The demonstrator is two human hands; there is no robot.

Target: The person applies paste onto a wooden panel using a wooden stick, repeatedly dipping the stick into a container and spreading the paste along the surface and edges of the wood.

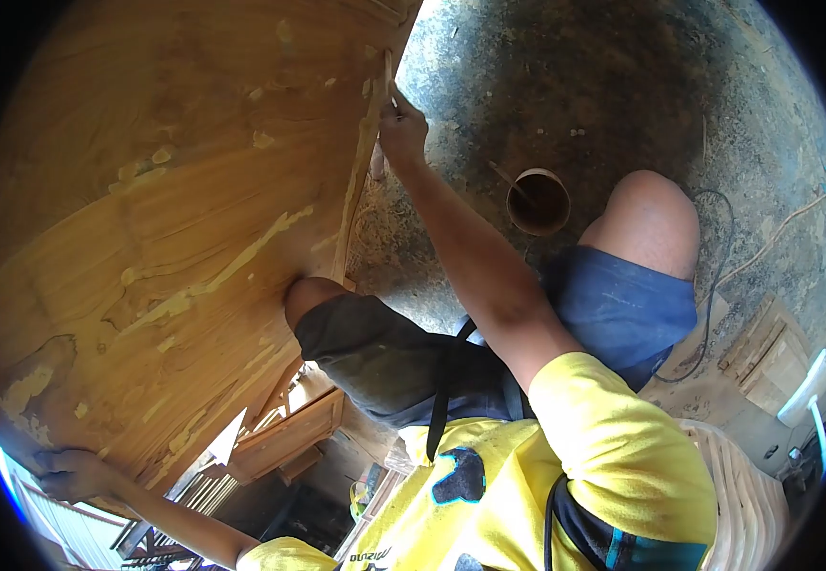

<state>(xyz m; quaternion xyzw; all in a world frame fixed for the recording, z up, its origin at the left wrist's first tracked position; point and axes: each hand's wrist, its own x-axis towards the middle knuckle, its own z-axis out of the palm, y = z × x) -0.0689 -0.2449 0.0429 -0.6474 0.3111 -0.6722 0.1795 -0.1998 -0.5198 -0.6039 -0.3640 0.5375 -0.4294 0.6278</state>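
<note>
A large wooden panel (203, 181) with grain and pale yellowish filler patches takes up the left side. My right hand (403, 128) is closed around a thin, pale stick-like tool (389, 71), held along the panel's far edge; its working end is hard to make out. In shadow at the lower left, my left hand (75, 476) grips the panel's near edge, with its fingertips poorly visible. My left knee (313, 293) is close against the panel. An open bucket (538, 202) with a stick in it stands on the floor, right of my right forearm.
Dark cables (717, 276) run over the stained floor (622, 86) beyond my right knee. Pieces of wood (765, 347) lie at the right, near a white object (806, 388). Ribbed pale slats (736, 476) are behind my right shoulder. Wooden furniture (289, 433) stands below the panel.
</note>
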